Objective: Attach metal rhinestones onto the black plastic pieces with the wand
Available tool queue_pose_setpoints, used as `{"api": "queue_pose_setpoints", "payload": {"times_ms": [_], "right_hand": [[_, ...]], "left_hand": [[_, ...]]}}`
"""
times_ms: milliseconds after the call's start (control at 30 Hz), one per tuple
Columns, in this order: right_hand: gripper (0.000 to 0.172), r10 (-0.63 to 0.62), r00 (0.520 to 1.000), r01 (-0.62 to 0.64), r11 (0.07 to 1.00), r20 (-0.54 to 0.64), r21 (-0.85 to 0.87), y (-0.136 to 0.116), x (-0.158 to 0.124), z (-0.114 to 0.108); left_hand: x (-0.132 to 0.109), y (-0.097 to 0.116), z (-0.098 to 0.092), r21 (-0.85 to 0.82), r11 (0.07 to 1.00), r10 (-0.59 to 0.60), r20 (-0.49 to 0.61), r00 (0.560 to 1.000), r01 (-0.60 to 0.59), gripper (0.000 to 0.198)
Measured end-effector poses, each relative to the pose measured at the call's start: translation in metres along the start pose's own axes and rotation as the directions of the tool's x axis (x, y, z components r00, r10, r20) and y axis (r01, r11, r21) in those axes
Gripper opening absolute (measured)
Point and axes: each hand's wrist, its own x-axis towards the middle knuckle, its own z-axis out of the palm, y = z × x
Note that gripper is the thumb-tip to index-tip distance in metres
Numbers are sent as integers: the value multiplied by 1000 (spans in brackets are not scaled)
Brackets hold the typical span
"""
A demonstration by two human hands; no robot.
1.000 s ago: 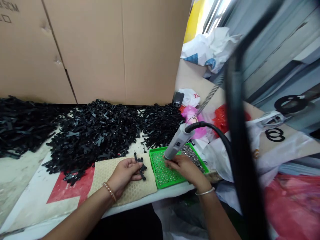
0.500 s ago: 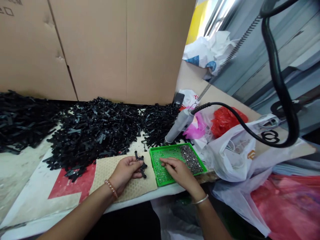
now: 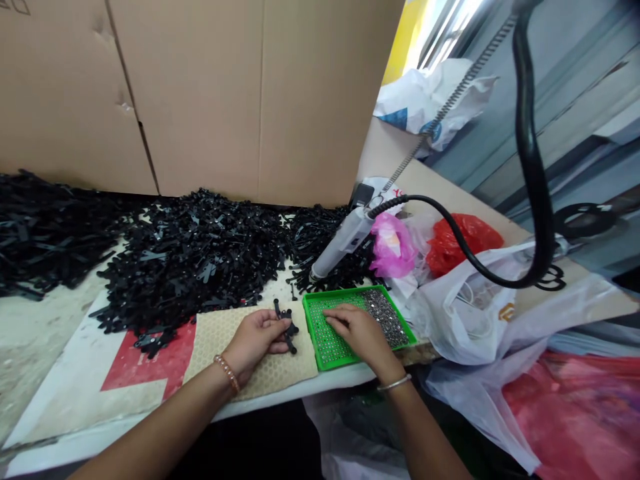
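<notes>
Your right hand [image 3: 357,330] has let go of the grey power driver [image 3: 340,243]. A second ago it gripped the barrel with the tip down on the green tray [image 3: 325,353]. Now the driver hangs free on its black hose [image 3: 525,147], beyond your fingertips and clear of the tray. The hand lies on the tray's perforated half with its fingers stretched forward and nothing gripped. You cannot tell whether a screw sits under the tips. The work has passed from driving to handling at the tray.

Your left hand [image 3: 257,337] has not moved. Its fingers are curled on the black parts [image 3: 286,327], pressing them onto the beige mat [image 3: 215,343] just left of the tray.

Count:
- one tray
- one driver
- one mat
- one patch of loose screws [image 3: 383,317], right of your right hand
- one small cluster under your left hand, its pieces too tangled to number
- black heaps [image 3: 200,260] beyond both hands
</notes>
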Motion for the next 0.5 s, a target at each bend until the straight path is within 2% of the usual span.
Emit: {"api": "queue_pose_setpoints", "payload": {"times_ms": [133, 233, 500], "right_hand": [[22, -16, 999, 19, 997, 32, -69, 1, 2, 4], [25, -30, 999, 31, 999, 44, -22, 5, 1, 8], [27, -22, 999, 25, 991, -27, 132, 23, -8, 14]], "left_hand": [[0, 2, 2, -10, 1000, -2, -23, 1000, 2, 8], [0, 1, 1, -15, 1000, 2, -17, 1000, -2, 12], [2, -3, -2, -22, 1000, 6, 11, 1000, -6, 19]]}}
